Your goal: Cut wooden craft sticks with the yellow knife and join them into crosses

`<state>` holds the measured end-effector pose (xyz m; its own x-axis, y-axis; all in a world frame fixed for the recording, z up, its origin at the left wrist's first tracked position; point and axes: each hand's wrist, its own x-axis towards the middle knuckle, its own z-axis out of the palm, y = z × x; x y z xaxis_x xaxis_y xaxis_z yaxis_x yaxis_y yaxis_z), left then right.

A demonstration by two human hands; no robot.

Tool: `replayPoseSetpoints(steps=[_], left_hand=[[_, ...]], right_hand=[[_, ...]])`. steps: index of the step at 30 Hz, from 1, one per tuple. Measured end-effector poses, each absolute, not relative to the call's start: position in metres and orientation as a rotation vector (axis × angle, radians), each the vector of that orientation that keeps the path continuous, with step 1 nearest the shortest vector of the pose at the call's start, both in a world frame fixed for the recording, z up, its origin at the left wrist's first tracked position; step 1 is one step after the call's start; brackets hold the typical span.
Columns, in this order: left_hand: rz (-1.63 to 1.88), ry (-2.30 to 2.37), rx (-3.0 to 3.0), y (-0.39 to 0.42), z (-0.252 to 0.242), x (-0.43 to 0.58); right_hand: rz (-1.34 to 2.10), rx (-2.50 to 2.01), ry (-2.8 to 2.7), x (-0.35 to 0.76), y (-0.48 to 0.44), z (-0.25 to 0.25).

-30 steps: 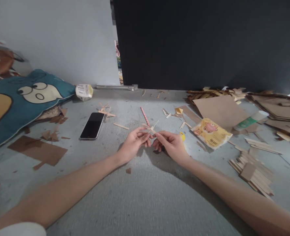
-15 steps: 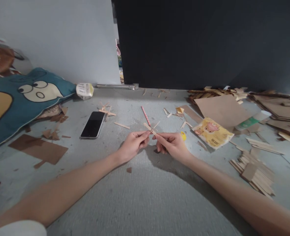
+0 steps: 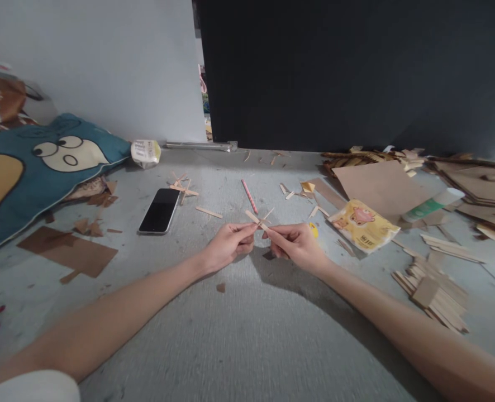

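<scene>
My left hand [image 3: 229, 244] and my right hand [image 3: 294, 243] meet over the grey floor, both pinching a small piece made of crossed wooden sticks [image 3: 257, 219]. The sticks poke up and away from my fingertips. A pink striped straw [image 3: 247, 196] lies on the floor just beyond them. A small yellow object [image 3: 313, 229] rests beside my right hand.
A black phone [image 3: 159, 210] lies to the left, near loose stick pieces [image 3: 182, 187]. A blue cartoon cushion [image 3: 33, 167] fills the far left. On the right are a yellow packet [image 3: 363, 224], brown cardboard sheets [image 3: 377, 187] and a pile of wooden sticks [image 3: 434, 290]. A dark panel [image 3: 348, 72] stands behind.
Both hands shifted slightly right and lifted the stick piece a little; the pinch on it stays the same.
</scene>
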<state>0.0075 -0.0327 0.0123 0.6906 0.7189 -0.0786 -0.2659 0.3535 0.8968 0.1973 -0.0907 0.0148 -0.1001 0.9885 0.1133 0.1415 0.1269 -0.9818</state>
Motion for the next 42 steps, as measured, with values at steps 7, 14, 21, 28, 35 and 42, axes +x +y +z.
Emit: replayPoseSetpoints(steps=[7, 14, 21, 28, 35, 42], left_hand=[[0.817, 0.592, 1.092, -0.035, 0.005, 0.012], [0.877, 0.640, 1.006, -0.035, 0.005, 0.012], [0.858, 0.630, 0.986, -0.032, 0.005, 0.012], [0.864, 0.617, 1.020, -0.032, 0.003, 0.013], [0.842, 0.634, 1.144, -0.034, 0.001, 0.014], [0.759, 0.641, 1.282, -0.036, 0.006, 0.012]], right_hand=[[1.096, -1.191, -1.409, 0.191, -0.090, 0.012], [1.072, -1.213, -1.446, 0.185, -0.093, 0.012], [1.008, -1.203, -1.477, 0.186, -0.092, 0.010], [1.067, -1.148, -1.461, 0.186, -0.091, 0.012], [0.989, -1.170, -1.540, 0.183, -0.093, 0.020], [1.005, -1.205, -1.512, 0.184, -0.094, 0.019]])
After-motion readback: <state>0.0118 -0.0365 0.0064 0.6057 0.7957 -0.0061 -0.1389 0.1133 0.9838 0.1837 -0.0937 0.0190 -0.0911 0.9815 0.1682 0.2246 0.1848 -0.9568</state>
